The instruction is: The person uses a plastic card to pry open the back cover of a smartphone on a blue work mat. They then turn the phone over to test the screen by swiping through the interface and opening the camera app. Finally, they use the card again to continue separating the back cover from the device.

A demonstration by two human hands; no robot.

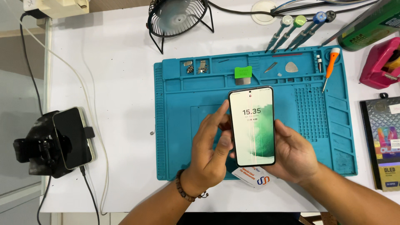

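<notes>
A smartphone [252, 125] with its screen lit, showing a green and white picture crossed by thin vertical lines, is held above the teal work mat [175, 91]. My right hand [291, 154] cradles it from below and along its right edge. My left hand [210, 152] grips the phone's left edge, thumb pressed on the lower left side and fingers reaching up along it. A beaded bracelet sits on my left wrist. A small white card [256, 178] lies on the mat under the phone.
A small black fan [177, 18] stands at the back. Several screwdrivers [300, 29] lie at the back right, an orange one [330, 66] on the mat. A second phone [73, 137] rests in a holder at the left. Boxes [383, 141] sit at the right.
</notes>
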